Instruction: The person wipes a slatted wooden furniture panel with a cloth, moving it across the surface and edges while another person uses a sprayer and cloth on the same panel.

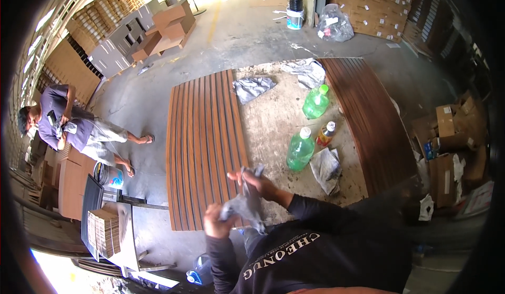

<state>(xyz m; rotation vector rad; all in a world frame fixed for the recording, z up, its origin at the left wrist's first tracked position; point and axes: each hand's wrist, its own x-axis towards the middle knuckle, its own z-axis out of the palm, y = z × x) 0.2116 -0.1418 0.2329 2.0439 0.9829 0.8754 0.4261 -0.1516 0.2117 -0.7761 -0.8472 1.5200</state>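
Observation:
Between my two hands a grey rag (243, 208) is stretched just above the near edge of the worktable (273, 125). My left hand (216, 222) has its fingers closed round one end. The other end is gripped in my right hand (254, 183), a little farther from me. Under and beyond the rag lies a brown slatted wood panel (204, 141) on the table's left side. A green plastic bottle (300, 150) stands to the right, next to a small bottle with amber liquid (325, 135) and a crumpled cloth (327, 169).
A second green bottle (315, 103) and more rags (253, 88) sit farther back. A darker slatted panel (371, 120) covers the table's right side. Another person (68, 115) stands at left. Cardboard boxes (456, 131) are piled at right, and a blue-capped jug (200, 271) is on the floor.

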